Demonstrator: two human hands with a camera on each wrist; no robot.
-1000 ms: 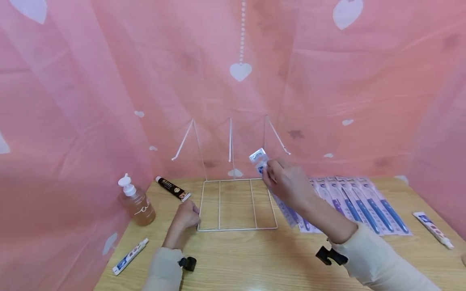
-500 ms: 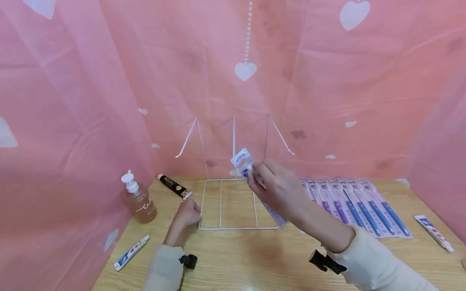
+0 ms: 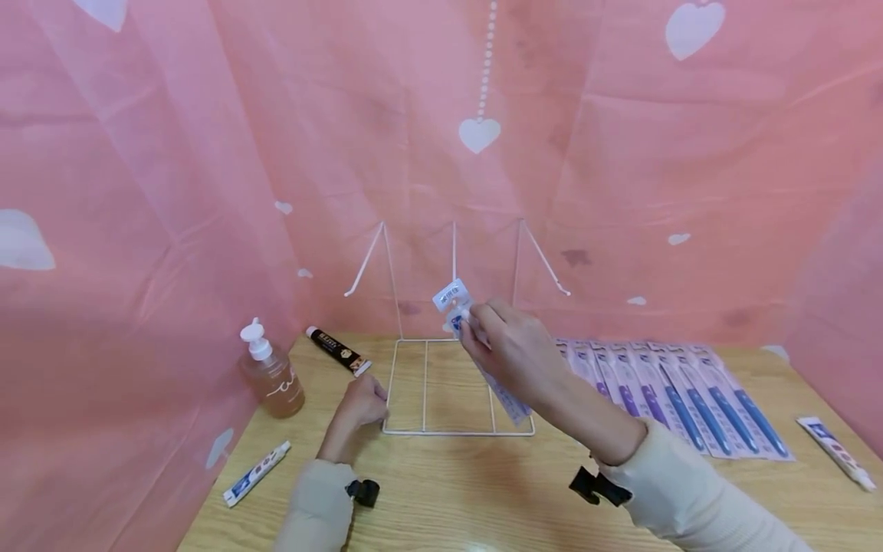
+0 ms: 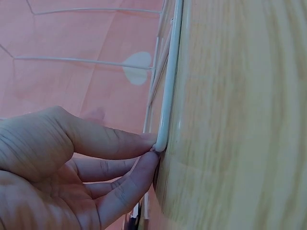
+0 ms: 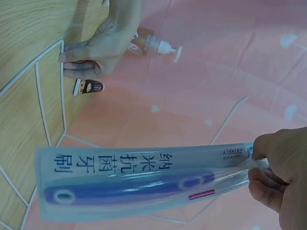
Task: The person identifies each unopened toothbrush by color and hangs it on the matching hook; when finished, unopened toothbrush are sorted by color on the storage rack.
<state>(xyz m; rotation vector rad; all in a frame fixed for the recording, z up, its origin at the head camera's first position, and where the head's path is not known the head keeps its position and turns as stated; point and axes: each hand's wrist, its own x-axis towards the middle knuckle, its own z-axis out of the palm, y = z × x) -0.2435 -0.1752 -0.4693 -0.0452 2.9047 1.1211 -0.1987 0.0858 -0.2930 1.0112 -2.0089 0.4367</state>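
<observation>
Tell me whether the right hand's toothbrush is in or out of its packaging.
In: the right wrist view shows the toothbrush handle through clear printed packaging, which the right hand pinches near one end.

Dim wrist views, soft tabletop (image 3: 493,479) shadow

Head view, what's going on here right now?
A person's left hand pinches a white wire rack near its front-left corner on a light wooden table. The right hand holds up a blue-purple toothbrush in a clear plastic pack before the rack's middle prong; whether they touch is hidden. More packaged toothbrushes with purple and blue handles lie overlapping in a row to the right.
</observation>
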